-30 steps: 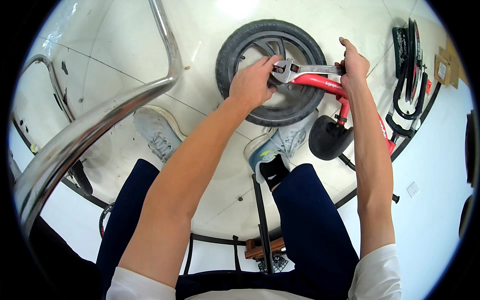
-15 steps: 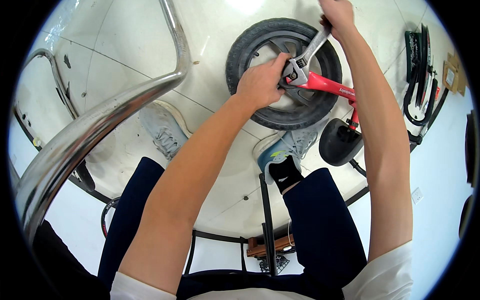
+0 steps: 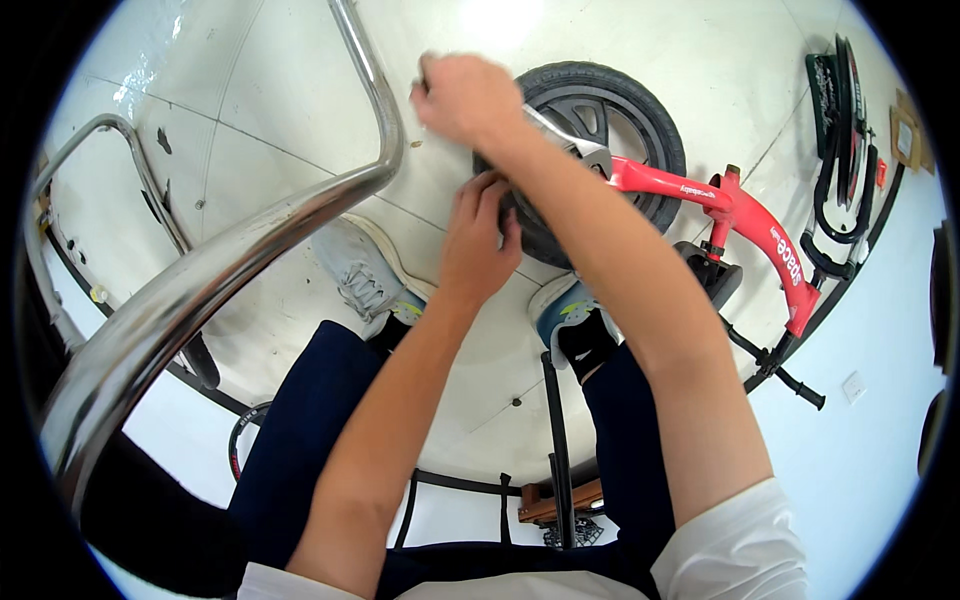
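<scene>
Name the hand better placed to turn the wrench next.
Probably the right hand: though blurred, it looks closed on the handle of the wrench, with its forearm reaching across the wheel. The left hand is lower, at the wheel's near-left edge, apart from the handle.

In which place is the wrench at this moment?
In the head view, the wrench is above and right of centre, over the wheel, between the right hand and the red frame, partly hidden by the right forearm.
</scene>
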`<state>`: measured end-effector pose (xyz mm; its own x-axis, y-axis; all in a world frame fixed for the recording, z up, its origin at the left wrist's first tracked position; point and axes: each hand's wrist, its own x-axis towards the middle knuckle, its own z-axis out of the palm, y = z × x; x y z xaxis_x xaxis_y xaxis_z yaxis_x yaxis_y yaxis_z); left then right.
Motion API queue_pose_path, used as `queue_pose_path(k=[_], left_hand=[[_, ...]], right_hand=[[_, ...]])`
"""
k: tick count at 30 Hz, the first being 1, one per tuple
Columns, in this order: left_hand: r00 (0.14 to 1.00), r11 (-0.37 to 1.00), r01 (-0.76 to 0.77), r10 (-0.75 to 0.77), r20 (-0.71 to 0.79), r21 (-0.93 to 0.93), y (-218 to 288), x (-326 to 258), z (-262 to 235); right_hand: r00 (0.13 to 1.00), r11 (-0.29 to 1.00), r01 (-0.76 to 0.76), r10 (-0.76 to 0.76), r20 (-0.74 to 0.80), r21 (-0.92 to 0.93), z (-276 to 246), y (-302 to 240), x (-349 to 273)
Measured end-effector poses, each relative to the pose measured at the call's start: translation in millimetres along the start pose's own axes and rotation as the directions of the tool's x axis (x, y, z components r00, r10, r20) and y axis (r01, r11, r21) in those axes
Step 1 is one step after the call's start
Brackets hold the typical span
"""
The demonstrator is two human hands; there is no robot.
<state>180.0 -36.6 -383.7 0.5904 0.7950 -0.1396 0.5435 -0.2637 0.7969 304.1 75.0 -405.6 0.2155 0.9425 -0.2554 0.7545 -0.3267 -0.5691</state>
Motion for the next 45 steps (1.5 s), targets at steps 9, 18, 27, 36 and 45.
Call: queue_pose_path(k=[9, 18, 27, 36, 45], left_hand=[[0.792, 0.802, 0.585, -0.597, -0.127, -0.119, 20, -110, -19], [0.830, 0.847, 0.506, -0.529, -0.174, -0.161, 22, -83, -35], [0.816, 0.790, 0.543, -0.576, -0.042, -0.283, 19, -49, -16], [0.881, 0.875, 0.472, -0.462, 0.101, -0.109, 40, -1, 20], [0.848, 0.842, 0.529, -0.518, 0.113, -0.105, 32, -3, 28]], right_hand=[[0.962, 0.958, 0.271, -0.267, -0.052, 0.097, 23, -16, -77], [0.678, 0.764, 0.641, -0.609, 0.412, 0.075, -6, 23, -177], [0.711, 0.732, 0.679, -0.642, 0.286, -0.045, -94, 74, -224], [0.958, 0.976, -0.213, 0.199, 0.208, 0.044, -127, 96, -261], [0.850, 0.843, -0.507, 0.453, 0.269, 0.183, -191, 126, -253]])
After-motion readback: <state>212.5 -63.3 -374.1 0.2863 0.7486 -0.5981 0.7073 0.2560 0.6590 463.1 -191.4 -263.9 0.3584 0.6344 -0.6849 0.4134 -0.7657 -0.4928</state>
